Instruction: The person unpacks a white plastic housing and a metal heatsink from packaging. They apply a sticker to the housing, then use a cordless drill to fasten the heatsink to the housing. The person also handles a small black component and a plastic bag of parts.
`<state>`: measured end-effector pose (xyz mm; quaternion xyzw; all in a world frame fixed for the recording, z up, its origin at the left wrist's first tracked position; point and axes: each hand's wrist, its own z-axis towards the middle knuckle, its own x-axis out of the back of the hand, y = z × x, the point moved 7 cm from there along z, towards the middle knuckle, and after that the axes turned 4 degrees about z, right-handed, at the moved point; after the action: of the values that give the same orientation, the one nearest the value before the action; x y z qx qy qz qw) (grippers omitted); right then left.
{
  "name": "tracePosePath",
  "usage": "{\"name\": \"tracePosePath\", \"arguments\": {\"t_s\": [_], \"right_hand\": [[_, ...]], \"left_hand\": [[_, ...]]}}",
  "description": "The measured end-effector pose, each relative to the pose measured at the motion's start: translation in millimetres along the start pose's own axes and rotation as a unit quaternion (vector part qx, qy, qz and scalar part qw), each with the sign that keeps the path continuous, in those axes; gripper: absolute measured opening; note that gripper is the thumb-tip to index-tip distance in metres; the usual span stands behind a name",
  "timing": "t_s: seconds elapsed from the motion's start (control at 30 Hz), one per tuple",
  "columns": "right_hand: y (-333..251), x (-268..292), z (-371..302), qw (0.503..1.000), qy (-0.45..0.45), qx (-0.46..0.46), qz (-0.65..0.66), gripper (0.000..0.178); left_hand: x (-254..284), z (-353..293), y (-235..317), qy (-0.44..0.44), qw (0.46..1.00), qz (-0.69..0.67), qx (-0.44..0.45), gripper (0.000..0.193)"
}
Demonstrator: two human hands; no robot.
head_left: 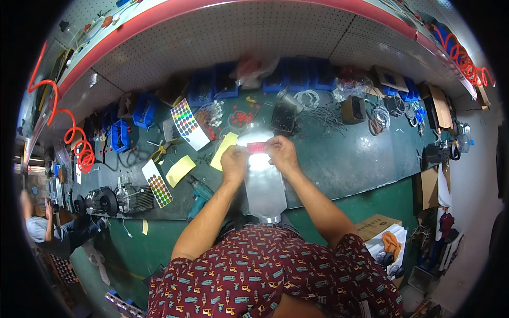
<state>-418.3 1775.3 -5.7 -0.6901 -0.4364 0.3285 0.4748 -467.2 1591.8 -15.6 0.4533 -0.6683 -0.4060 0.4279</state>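
A silver metal cylinder (pixel 266 188) with a narrower end lies lengthwise in front of my body, partly over the bench edge. Above its far part, a small red label (pixel 256 148) is stretched between my two hands. My left hand (pixel 234 163) pinches its left end and my right hand (pixel 282 156) pinches the right end. Whether the label touches the metal is hard to tell. Just left of my left hand lies a yellow paper sheet (pixel 225 150). A green power drill (pixel 199 194) rests beside my left forearm.
Sticker sheets (pixel 189 125) and another yellow paper (pixel 181 170) lie on the green bench (pixel 339 169). Blue bins (pixel 297 74) line its back. Motor-like assemblies (pixel 130 196) stand at left, below a red coiled hose (pixel 85 153). Cable bundles (pixel 379 119) lie right. Another person (pixel 45 228) sits far left.
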Motion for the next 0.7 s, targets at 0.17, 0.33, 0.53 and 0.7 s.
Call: {"name": "tracePosePath", "arguments": {"t_s": [0.17, 0.33, 0.53, 0.7], "right_hand": [[4, 5, 32, 0.986, 0.09, 0.098, -0.101, 0.026], [6, 7, 40, 0.979, 0.125, 0.099, -0.123, 0.031], [1, 8, 39, 0.969, 0.14, 0.13, -0.157, 0.034], [3, 9, 43, 0.967, 0.143, 0.127, -0.166, 0.036]], "left_hand": [[0, 29, -1, 0.086, 0.991, 0.046, -0.095, 0.031], [-1, 26, 14, 0.099, 0.986, 0.087, -0.104, 0.039], [-3, 32, 11, 0.126, 0.975, 0.13, -0.128, 0.041], [-3, 34, 8, 0.119, 0.975, 0.145, -0.118, 0.042]]}}
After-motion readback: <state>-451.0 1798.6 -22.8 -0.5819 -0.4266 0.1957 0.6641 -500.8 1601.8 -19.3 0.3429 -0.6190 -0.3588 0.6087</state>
